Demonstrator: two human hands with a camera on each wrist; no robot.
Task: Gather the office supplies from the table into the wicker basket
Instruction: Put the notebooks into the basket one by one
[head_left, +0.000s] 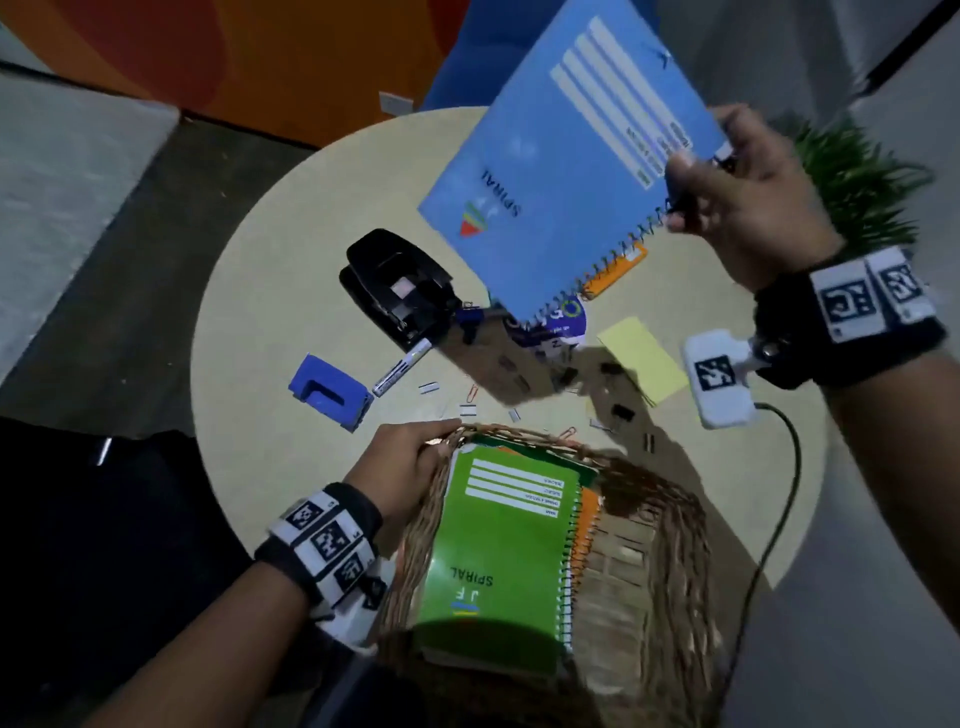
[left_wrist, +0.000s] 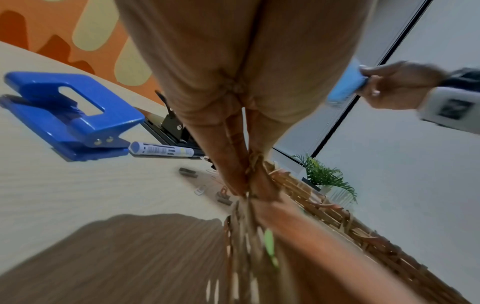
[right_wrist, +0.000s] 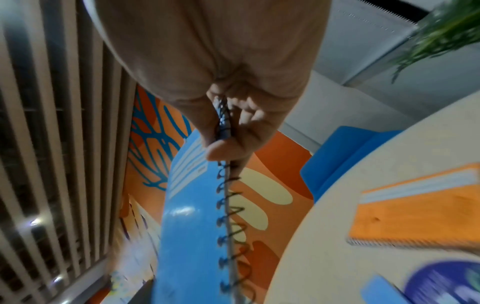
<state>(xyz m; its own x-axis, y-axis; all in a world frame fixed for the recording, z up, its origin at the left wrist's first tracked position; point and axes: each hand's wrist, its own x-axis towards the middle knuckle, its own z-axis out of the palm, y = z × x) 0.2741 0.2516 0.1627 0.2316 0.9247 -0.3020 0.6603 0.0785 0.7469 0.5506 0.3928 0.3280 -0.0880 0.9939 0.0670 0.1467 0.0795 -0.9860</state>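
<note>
Risk: blue notebook (head_left: 566, 150) pinched only at spiral corner by right hand (head_left: 748, 197), hangs tilted; could swing or slip, drop among clips short of basket (head_left: 670, 525). Could also catch basket rim or green notebook (head_left: 498, 551) already inside.

Blue notebook high above table, beyond basket. Left hand (head_left: 400, 467) grips basket's far-left rim, steadying it.
</note>
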